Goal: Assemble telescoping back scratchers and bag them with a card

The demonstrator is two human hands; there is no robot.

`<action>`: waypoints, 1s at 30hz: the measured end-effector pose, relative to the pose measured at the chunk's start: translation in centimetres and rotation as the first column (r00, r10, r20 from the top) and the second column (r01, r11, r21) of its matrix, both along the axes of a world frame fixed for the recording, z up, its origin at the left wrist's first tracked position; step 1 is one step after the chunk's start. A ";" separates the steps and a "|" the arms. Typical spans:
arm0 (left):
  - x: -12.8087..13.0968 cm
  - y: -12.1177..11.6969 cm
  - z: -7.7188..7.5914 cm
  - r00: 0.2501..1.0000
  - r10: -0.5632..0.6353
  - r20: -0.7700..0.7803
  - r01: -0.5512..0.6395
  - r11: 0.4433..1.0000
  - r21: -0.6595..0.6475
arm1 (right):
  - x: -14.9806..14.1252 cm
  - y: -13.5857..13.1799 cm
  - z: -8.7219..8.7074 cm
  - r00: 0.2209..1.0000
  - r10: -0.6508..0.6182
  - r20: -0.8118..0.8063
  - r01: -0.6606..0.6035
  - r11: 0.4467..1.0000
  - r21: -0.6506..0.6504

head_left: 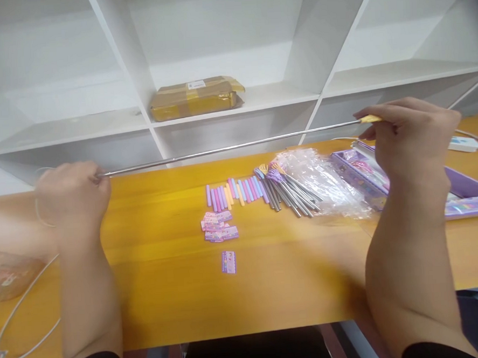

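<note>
An extended telescopic back scratcher stretches between my two hands above the table. My left hand is wrapped round one end of its metal rod. At the other end, my right hand pinches the yellow head. Below it lie several pastel tubes in a row, pink, purple, blue and yellow. Beside them is a pile of collapsed back scratchers with coloured claw heads. Small printed cards are heaped in front of the tubes, and a single card lies apart, nearer me.
Clear plastic bags lie right of the pile, next to a purple box with packets. A taped cardboard parcel sits on the white shelf. An orange-brown package and a white cable are at the left.
</note>
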State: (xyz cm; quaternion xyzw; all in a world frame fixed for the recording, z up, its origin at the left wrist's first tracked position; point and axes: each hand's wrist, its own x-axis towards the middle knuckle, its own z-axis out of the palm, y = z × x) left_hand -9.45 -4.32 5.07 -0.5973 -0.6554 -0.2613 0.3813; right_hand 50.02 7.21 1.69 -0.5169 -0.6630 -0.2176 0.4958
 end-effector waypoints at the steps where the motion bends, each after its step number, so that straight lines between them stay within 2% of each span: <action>1: 0.1 0.0 0.0 1.000 0.005 0.004 -0.005 1.000 -0.004 | 0.2 0.0 0.0 1.000 0.006 -0.010 -0.006 1.000 0.002; 6: 0.2 -0.1 0.0 0.999 0.034 0.031 -0.034 0.999 -0.014 | 1.1 -0.2 0.2 0.998 -0.056 -0.038 0.057 0.998 0.005; 9: 0.7 0.1 0.0 0.995 0.083 0.049 -0.080 0.995 -0.068 | 1.3 -0.3 0.2 0.998 -0.061 -0.031 0.060 0.998 -0.026; 13: 3.1 0.7 -0.6 0.988 0.139 0.073 -0.120 0.969 -0.217 | 0.3 -0.7 0.0 1.000 0.009 -0.001 -0.009 0.999 -0.048; 15: 4.7 1.1 -1.2 0.992 0.103 0.072 -0.078 0.955 -0.286 | -0.6 -1.0 0.0 0.997 0.070 0.029 -0.069 0.997 -0.045; 18: 6.5 1.3 -2.2 0.995 0.029 0.093 -0.002 0.961 -0.278 | -1.9 -1.5 0.2 0.985 0.152 0.087 -0.149 0.988 -0.039; 21: 6.9 1.2 -2.6 0.995 -0.011 0.098 0.035 0.968 -0.249 | -2.5 -2.0 0.4 0.982 0.141 0.128 -0.136 0.989 -0.050; 27: 6.4 0.6 -2.0 0.996 0.013 0.088 0.005 0.979 -0.205 | -1.8 -2.3 0.7 0.980 0.123 0.159 -0.133 0.990 0.052; 30: 6.5 0.5 -1.9 0.998 0.031 0.055 -0.018 0.974 -0.226 | -2.7 -2.6 0.6 0.968 0.109 0.224 -0.117 0.993 0.023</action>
